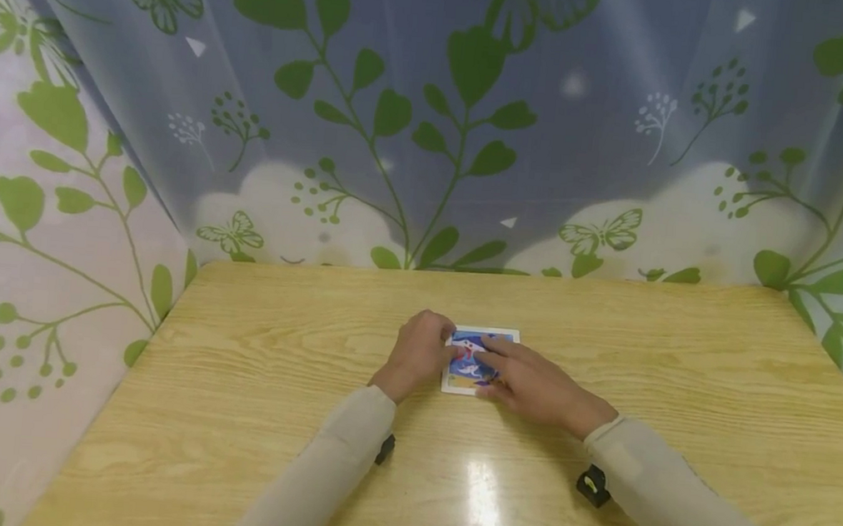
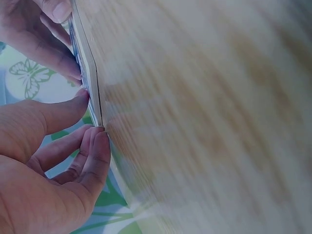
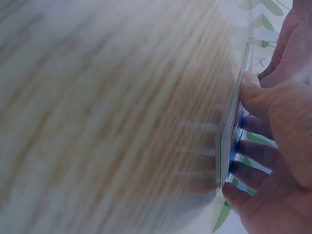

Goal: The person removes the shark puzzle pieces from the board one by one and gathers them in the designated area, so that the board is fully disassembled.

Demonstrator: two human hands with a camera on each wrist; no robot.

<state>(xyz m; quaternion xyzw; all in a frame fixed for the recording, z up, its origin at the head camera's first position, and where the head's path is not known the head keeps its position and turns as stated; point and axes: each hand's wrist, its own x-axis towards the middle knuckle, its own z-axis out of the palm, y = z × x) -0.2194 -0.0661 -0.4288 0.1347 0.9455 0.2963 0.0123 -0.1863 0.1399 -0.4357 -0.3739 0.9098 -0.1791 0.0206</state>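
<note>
A thin, flat picture board [image 1: 466, 370] with a white border and a colourful cartoon on blue lies on the wooden table. At its left edge my left hand [image 1: 421, 349] pinches it, the thumb on the picture and the curled fingers against the side, as the left wrist view shows. My right hand [image 1: 537, 383] rests across the board's right part with fingers spread, its fingertips touching the picture. The right thumb [image 3: 253, 95] lies at the near edge. From the side, the board [image 3: 225, 146] looks layered; both hands cover parts of its picture.
The wood-grain table [image 1: 265, 416] stretches around the board on all sides. Behind it hangs a blue-grey curtain [image 1: 408, 70] with green leaves and butterflies, and a similar pale cloth [image 1: 56, 223] covers the left side. Black wrist mounts [image 1: 593, 486] sit under the sleeves.
</note>
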